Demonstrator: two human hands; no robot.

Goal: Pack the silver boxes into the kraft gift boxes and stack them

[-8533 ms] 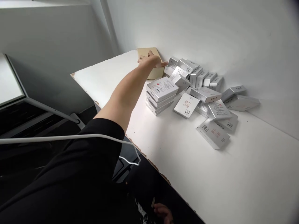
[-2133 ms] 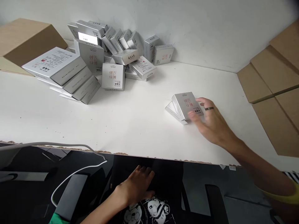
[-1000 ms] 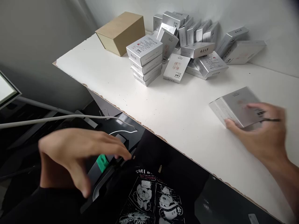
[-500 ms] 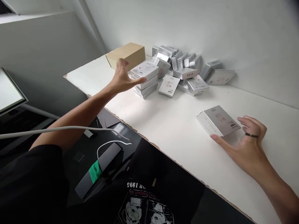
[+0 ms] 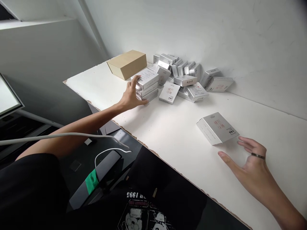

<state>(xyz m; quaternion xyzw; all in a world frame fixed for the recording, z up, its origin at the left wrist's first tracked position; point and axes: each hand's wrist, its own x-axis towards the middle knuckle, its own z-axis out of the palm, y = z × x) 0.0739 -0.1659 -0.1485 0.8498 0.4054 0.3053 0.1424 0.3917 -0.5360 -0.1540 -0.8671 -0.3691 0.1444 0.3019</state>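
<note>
My left hand (image 5: 130, 94) reaches across the white table (image 5: 168, 134) and grips the near side of a short stack of silver boxes (image 5: 146, 84). Behind the stack lies a loose heap of more silver boxes (image 5: 189, 80) against the wall. My right hand (image 5: 249, 163), with a dark ring on one finger, lies flat and open on the table. It holds nothing and rests just below two silver boxes stacked together (image 5: 217, 127), apart from them.
A closed brown cardboard box (image 5: 127, 64) sits at the far left corner of the table. The table's front edge is chipped. A white cable (image 5: 72, 135) crosses below the table, above a grey bar with green tape (image 5: 92, 180). A screen edge (image 5: 7, 99) shows at far left.
My left hand has come up from my lap, swung over the table and closed on the stack of silver boxes. My right hand has let go of the two stacked boxes and drawn back.
</note>
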